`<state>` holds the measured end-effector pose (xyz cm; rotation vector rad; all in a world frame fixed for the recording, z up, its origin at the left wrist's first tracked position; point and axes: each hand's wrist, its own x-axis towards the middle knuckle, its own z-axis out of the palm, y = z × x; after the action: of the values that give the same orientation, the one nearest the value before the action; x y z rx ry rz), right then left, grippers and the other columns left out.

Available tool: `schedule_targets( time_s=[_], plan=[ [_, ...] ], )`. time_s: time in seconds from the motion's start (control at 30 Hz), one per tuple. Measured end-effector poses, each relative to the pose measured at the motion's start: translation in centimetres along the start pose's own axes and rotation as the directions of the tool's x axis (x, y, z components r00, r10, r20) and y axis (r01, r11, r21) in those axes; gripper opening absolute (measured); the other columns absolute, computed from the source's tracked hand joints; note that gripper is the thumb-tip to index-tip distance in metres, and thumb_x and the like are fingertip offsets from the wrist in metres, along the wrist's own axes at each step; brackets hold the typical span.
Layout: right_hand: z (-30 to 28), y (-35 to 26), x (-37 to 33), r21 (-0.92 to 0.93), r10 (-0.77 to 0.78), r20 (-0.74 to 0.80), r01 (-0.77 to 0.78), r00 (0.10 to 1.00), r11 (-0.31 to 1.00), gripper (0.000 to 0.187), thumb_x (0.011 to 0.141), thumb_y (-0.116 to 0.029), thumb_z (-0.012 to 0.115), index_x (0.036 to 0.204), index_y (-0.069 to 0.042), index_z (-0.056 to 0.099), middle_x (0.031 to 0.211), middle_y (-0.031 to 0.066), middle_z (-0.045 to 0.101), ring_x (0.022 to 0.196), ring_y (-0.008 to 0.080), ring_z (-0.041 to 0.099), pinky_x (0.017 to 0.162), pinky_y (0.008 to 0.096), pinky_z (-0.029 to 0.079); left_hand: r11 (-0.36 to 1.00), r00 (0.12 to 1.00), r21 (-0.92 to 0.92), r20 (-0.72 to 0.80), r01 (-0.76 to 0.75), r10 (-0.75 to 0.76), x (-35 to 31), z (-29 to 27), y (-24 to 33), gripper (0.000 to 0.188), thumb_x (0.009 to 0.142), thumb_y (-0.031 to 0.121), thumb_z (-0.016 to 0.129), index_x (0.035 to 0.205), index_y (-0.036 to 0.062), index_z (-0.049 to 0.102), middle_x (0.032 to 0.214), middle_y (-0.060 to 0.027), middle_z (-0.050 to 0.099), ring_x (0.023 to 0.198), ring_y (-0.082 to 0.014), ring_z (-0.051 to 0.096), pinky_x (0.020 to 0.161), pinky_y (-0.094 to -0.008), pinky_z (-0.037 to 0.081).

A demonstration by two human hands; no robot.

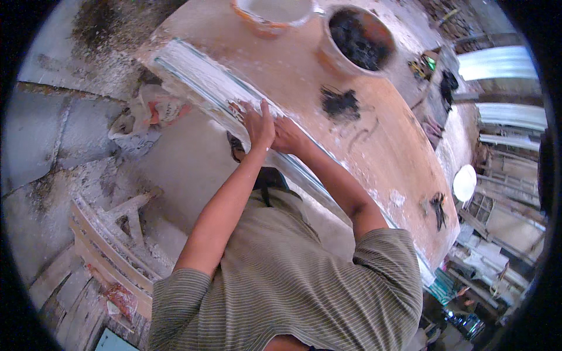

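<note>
A long narrow mould (202, 73) with bluish-green edges and a white plaster-like filling lies along the near edge of the table. My left hand (256, 126) rests on the white filling with its fingers stretched out and apart, and white paste coats the fingertips. Right beside it, my right hand (288, 136) touches the mould's far edge. The left hand hides most of the right hand's fingers, so their closure cannot be told.
Two buckets stand at the table's far side, a whitish one (266, 26) and one with dark contents (329, 55). Dark fibres (341, 104) lie on the tabletop (404, 158), and a small black tool (438, 212) sits at its right. A curved wooden frame (96, 240) and a sack (155, 108) are at left.
</note>
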<state>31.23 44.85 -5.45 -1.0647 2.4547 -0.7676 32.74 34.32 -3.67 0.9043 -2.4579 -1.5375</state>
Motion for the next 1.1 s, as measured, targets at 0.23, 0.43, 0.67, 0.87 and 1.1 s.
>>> schedule_targets(
  time_s=[0.23, 0.43, 0.67, 0.87, 1.1],
  plan=[
    [-3.1, -1.0, -16.5, -0.089, 0.15, 0.161, -0.137, 0.975, 0.987, 0.045, 0.083, -0.031, 0.064, 0.121, -0.007, 0.061, 0.109, 0.021, 0.068, 0.095, 0.0421, 0.064, 0.083, 0.0534, 0.05, 0.992, 0.995, -0.126, 0.094, 0.029, -0.018, -15.7, 6.6, 0.2, 0.084, 0.101, 0.047, 0.043, 0.149, -0.0169, 0.017, 0.155, -0.0392, 0.019, 0.148, -0.0458, 0.018, 0.123, -0.0454, 0.014],
    [-1.8, 2.6, -29.5, -0.058, 0.059, 0.098, -0.054, 0.993, 0.997, 0.042, 0.085, -0.029, 0.063, 0.12, -0.006, 0.06, 0.109, 0.0223, 0.067, 0.097, 0.0429, 0.064, 0.084, 0.0534, 0.049, 0.999, 0.997, -0.051, 0.079, -0.015, 0.019, -27.5, 12.9, -0.1, 0.086, 0.101, 0.049, 0.042, 0.15, -0.0162, 0.014, 0.158, -0.0366, 0.014, 0.15, -0.0433, 0.013, 0.123, -0.044, 0.013],
    [0.5, 7.2, -43.5, -0.019, 0.03, 0.092, -0.028, 0.995, 0.999, 0.046, 0.082, -0.027, 0.067, 0.121, -0.004, 0.059, 0.103, 0.0214, 0.068, 0.1, 0.04, 0.063, 0.087, 0.0505, 0.048, 0.999, 0.995, 0.011, -0.092, -0.034, 0.034, -40.7, 21.0, -0.9, 0.084, 0.102, 0.048, 0.041, 0.15, -0.0157, 0.014, 0.156, -0.0377, 0.016, 0.149, -0.0444, 0.016, 0.123, -0.0433, 0.013],
    [-0.8, 8.1, -58.5, -0.045, 0.084, 0.189, -0.077, 0.978, 0.996, 0.05, 0.079, -0.033, 0.068, 0.12, -0.004, 0.059, 0.104, 0.0211, 0.067, 0.097, 0.036, 0.064, 0.084, 0.0498, 0.048, 0.99, 0.994, -0.111, 0.076, 0.084, -0.076, -55.2, 26.0, -0.1, 0.085, 0.102, 0.049, 0.041, 0.153, -0.0118, 0.009, 0.159, -0.0346, 0.008, 0.151, -0.042, 0.008, 0.124, -0.0428, 0.009],
    [-2.0, 9.7, -77.2, -0.006, 0.045, 0.102, -0.045, 0.994, 0.999, 0.058, 0.088, -0.04, 0.059, 0.135, -0.007, 0.051, 0.122, 0.0231, 0.063, 0.104, 0.0401, 0.064, 0.086, 0.0501, 0.049, 0.995, 0.991, -0.095, 0.129, -0.028, 0.041, -71.0, 33.8, -1.2, 0.087, 0.102, 0.049, 0.043, 0.153, -0.0111, 0.007, 0.161, -0.0329, 0.0, 0.152, -0.0415, 0.0, 0.124, -0.0432, 0.005]
  ],
)
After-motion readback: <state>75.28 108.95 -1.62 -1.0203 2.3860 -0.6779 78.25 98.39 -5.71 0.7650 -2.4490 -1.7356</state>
